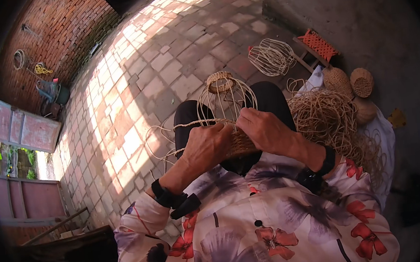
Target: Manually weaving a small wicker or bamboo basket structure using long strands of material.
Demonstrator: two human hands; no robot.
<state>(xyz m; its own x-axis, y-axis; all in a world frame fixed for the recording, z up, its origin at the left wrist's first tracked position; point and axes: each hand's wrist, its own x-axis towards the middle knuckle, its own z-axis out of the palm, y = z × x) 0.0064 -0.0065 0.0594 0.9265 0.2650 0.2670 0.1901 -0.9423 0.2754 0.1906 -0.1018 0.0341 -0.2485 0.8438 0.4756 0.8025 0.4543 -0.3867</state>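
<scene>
A half-woven basket (241,145) sits in my lap, its bare ribs rising to a small plaited ring (220,79) at the top. My left hand (210,142) is closed at the edge of the woven band, on a pale cord (182,125) that runs out leftward in loose loops. My right hand (259,130) pinches at the same row beside the ribs, thumb and forefinger together. Both hands hide much of the band and the cord between them.
A heap of loose cord (321,116) lies at my right on white sheeting (382,156), with finished woven baskets (361,82). Beyond are a wire-like frame (271,56) and an orange-seated stool (318,41). Brick paving (154,61) stretches ahead to a brick wall (59,29).
</scene>
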